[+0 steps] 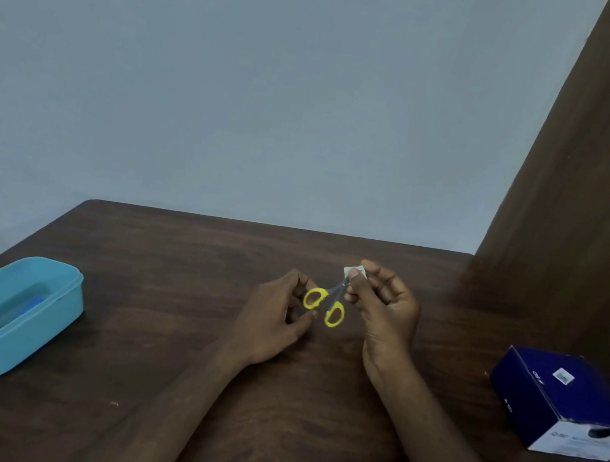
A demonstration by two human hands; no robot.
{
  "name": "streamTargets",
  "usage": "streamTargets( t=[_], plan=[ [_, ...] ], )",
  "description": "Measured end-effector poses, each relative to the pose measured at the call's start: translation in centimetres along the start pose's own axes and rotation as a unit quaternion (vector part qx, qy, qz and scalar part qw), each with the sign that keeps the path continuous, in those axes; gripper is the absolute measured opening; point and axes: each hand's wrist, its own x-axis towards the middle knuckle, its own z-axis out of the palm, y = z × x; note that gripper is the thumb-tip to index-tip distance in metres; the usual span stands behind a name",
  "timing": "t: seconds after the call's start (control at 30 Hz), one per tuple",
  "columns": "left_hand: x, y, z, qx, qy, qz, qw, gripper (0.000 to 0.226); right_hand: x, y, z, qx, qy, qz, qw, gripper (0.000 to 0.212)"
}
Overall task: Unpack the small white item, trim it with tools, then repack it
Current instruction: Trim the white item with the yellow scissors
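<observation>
Over the middle of the dark wooden table [181, 276], my right hand [386, 311] pinches a small white item [349, 271] between thumb and forefinger. My left hand [276, 316] holds small scissors with yellow handles [324, 305]; its fingers curl at the left handle loop. The grey blades point up and right, and their tips meet the white item just under my right thumb. Most of the item is hidden by my fingers.
A light blue plastic tub [9, 312] stands open at the table's left front edge, something blue inside. A dark blue and white cardboard box [564, 400] lies at the right. A brown wooden panel [592, 191] rises at the right, a grey wall behind.
</observation>
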Motion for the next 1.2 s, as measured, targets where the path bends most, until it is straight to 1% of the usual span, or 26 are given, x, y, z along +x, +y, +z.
streamTargets(
  t=[0.13,0.23,0.33,0.4,0.43,0.5,0.6,0.7,0.77,0.8,0.87,0.93,1.03,1.13,1.2],
  plan=[
    [0.0,-0.1,0.0,-0.001,-0.029,-0.009,1.0,0.019,0.5,-0.2,-0.2,0.032,0.014,0.006,0.999,0.018],
    [-0.1,-0.1,-0.1,0.002,-0.025,-0.001,1.0,0.019,0.4,-0.2,-0.1,0.039,0.016,0.009,0.999,0.018],
    [-0.1,0.3,0.0,-0.009,-0.004,0.007,1.0,0.025,-0.2,-0.3,0.2,0.032,0.0,0.016,0.999,0.019],
    [-0.1,0.3,0.0,-0.003,-0.007,0.005,1.0,0.033,-0.6,-0.3,0.6,0.023,-0.024,0.017,0.999,0.019],
    [-0.1,0.2,0.0,0.003,-0.013,0.006,1.0,0.034,-0.8,-0.3,0.8,0.018,-0.037,0.014,0.999,0.02],
    [-0.1,0.1,-0.1,0.014,-0.02,0.017,1.0,0.027,-1.0,-0.3,1.1,0.017,-0.051,0.008,0.999,0.02],
    [-0.1,0.1,-0.1,0.006,-0.027,0.022,0.999,0.015,-0.7,-0.7,1.1,0.053,-0.023,0.007,0.998,0.02],
    [0.0,0.1,-0.1,0.003,-0.04,0.009,0.999,0.009,0.0,-1.4,0.6,0.139,0.035,0.026,0.989,0.019],
    [-0.1,0.1,-0.1,-0.006,-0.046,-0.001,0.999,0.005,0.5,-1.4,0.1,0.158,0.068,0.037,0.984,0.019],
    [-0.1,0.0,-0.2,-0.01,-0.043,-0.005,0.999,0.003,0.6,-1.2,-0.1,0.14,0.075,0.038,0.987,0.018],
    [0.0,-0.1,-0.2,-0.029,-0.029,-0.022,0.999,0.002,0.6,-0.5,-0.2,0.061,0.065,0.032,0.996,0.015],
    [0.2,-0.3,-0.2,-0.06,-0.013,-0.05,0.997,0.004,0.1,0.2,-0.1,-0.025,0.019,0.017,0.999,0.012],
    [0.3,-0.2,-0.4,-0.079,-0.004,-0.063,0.995,0.007,-0.9,0.9,0.4,-0.127,-0.072,-0.002,0.989,0.008],
    [0.2,0.4,-0.6,-0.097,-0.01,-0.064,0.993,0.017,-1.5,1.2,0.8,-0.139,-0.099,0.01,0.985,0.008],
    [0.1,0.5,-0.7,-0.073,-0.011,-0.055,0.996,0.021,-1.6,1.1,0.9,-0.123,-0.1,0.015,0.987,0.008]
  ],
)
